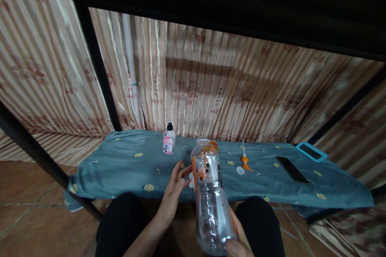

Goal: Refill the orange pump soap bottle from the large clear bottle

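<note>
My right hand (238,241) grips the clear bottle (209,200) by its base, neck tilted away above the blue cloth (120,168). My left hand (175,192), fingers open, touches its side.

Right hand (238,241) grips base of clear plastic bottle (209,196), neck tilted toward 12 o'clock. Left hand (175,192) open at its 9 o'clock, fingers (183,170) just beside label. Bed (120,164) carries small bottle (169,139), black phone (292,169), orange brush (245,156).
</note>
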`<state>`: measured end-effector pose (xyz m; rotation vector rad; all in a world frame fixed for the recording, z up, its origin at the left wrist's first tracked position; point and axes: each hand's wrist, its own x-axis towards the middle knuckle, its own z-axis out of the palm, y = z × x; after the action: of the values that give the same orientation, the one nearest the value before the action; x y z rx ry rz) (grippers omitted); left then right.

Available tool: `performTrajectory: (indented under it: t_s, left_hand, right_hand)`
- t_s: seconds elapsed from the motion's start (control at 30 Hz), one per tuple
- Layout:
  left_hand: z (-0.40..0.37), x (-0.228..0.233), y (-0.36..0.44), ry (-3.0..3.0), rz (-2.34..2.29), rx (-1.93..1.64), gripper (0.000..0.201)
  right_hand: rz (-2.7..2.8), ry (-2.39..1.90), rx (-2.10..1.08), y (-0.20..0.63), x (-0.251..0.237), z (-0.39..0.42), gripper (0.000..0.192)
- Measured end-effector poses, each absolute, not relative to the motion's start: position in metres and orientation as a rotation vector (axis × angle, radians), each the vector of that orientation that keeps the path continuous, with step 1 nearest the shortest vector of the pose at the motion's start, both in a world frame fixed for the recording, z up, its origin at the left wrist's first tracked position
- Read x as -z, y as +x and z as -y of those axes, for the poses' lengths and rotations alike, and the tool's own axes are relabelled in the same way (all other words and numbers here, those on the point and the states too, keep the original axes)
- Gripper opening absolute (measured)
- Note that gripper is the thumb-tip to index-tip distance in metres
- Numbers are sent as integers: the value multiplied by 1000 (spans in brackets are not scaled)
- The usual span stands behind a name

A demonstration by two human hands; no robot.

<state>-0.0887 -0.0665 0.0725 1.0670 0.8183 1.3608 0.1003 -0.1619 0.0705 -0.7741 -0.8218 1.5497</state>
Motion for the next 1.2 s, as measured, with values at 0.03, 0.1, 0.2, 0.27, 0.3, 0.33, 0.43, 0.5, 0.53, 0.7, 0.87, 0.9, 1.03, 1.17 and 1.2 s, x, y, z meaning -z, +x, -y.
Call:
performTrajectory:
  t_s: [0.03, 0.1, 0.2, 0.27, 0.3, 0.33, 0.43, 0.5, 0.53, 0.7, 0.87, 0.9, 1.03, 1.17, 1.2]
  left_hand:
    - [73, -77, -90, 1068, -781, -1354, 92]
    - [81, -85, -93, 1087, -758, -1349, 98]
    - [83, -91, -97, 1099, -803, -1349, 108]
    - [81, -91, -100, 1095, -843, -1370, 109]
    - [80, -90, -101, 1098, -861, -1385, 108]
    - [79, -89, -102, 1109, -881, -1396, 108]
    - [77, -83, -105, 1174, -981, -1418, 114]
    - [76, -78, -108, 1218, -1075, -1427, 116]
    - [75, -76, -110, 1234, -1113, -1431, 116]
    - [65, -68, -120, 1270, -1241, -1444, 114]
    - [52, -65, -122, 1329, -1293, -1458, 117]
    - [50, -65, -121, 1332, -1298, -1458, 117]
    - [39, -68, -117, 1336, -1332, -1470, 113]
    - [22, -69, -116, 1344, -1386, -1561, 109]
    - [17, -69, -117, 1352, -1404, -1575, 109]
  right_hand:
    - [904, -737, -1541, 96, -68, 156, 85]
    - [1077, -667, -1522, 86, -61, 145, 81]
    - [1209, -677, -1483, 70, -47, 129, 93]
    - [1283, -751, -1403, 59, -34, 122, 109]
    - [1317, -808, -1350, 53, -28, 120, 115]
    - [1348, -880, -1308, 48, -21, 118, 116]
    - [1422, -1076, -1239, 35, -9, 117, 111]
    - [1469, -1132, -1222, 28, -7, 116, 109]
    - [1493, -1139, -1216, 25, -7, 115, 109]
    - [1556, -1110, -1177, 11, -10, 102, 99]
    - [1564, -1073, -1079, -3, -5, 78, 88]
    - [1567, -1063, -1067, -4, -4, 73, 89]
    - [1570, -1091, -1067, -4, -3, 64, 92]
    - [1519, -1291, -998, 17, 3, 74, 92]
    - [1510, -1325, -972, 26, 6, 78, 88]
